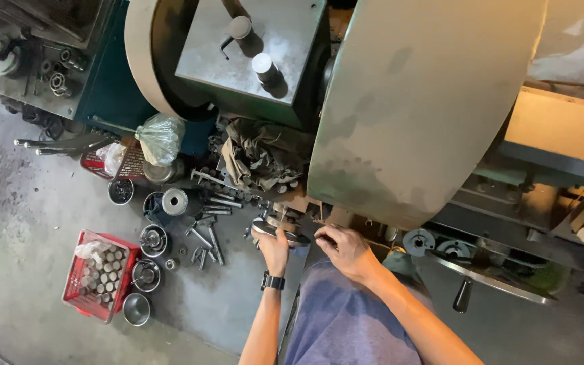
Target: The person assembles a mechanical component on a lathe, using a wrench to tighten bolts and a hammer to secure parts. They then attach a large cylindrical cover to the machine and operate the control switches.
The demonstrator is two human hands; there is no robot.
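My left hand (275,249), with a black watch on the wrist, grips a round metal disc (285,234) held low in front of a large grey-green machine (414,101). My right hand (346,249) rests just right of the disc at the machine's lower edge, fingers curled; whether it holds anything is hidden. My lap in blue-grey cloth (346,318) fills the lower middle.
On the concrete floor to the left lie several bolts and wrenches (211,223), small metal bowls (153,240), a red basket of metal cylinders (99,274), a clear plastic bag (160,137) and a crumpled rag (261,155). A black handle (463,296) hangs lower right.
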